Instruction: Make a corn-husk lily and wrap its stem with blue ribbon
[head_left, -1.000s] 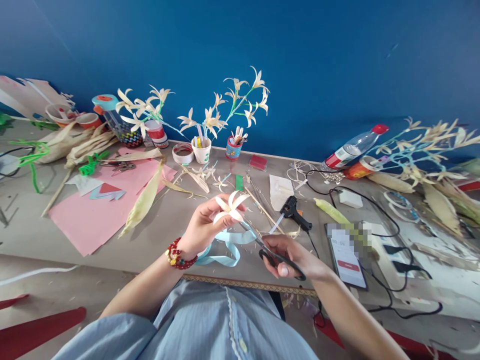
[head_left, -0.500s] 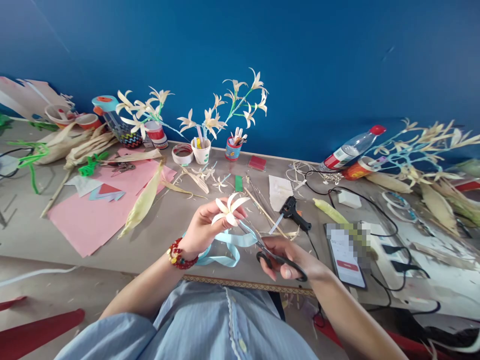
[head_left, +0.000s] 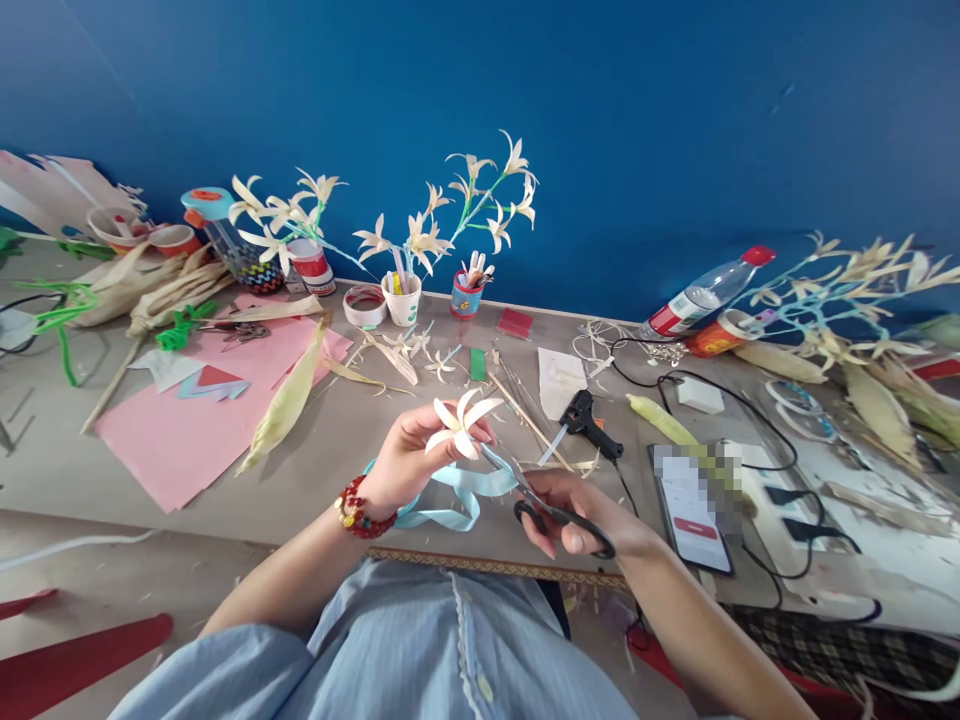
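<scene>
My left hand [head_left: 409, 455], with a red bead bracelet on the wrist, pinches a small cream husk flower [head_left: 459, 423] above the table [head_left: 337, 440]. A light blue ribbon [head_left: 457, 490] trails from the flower down under that hand. My right hand [head_left: 577, 505] grips black-handled scissors [head_left: 551, 510], fingers through the loops. The scissor blades point up and left, their tips right at the base of the flower.
A black glue gun [head_left: 589, 420] and a phone [head_left: 694, 510] lie right of my hands, among black cables. Pink paper [head_left: 180, 430], husk strips and cups holding finished flower stems [head_left: 405, 290] fill the left and back. A plastic bottle [head_left: 705, 295] lies by the blue wall.
The flower has turned slightly in my left hand. The scissors stay at its base, with my right hand shifted a little.
</scene>
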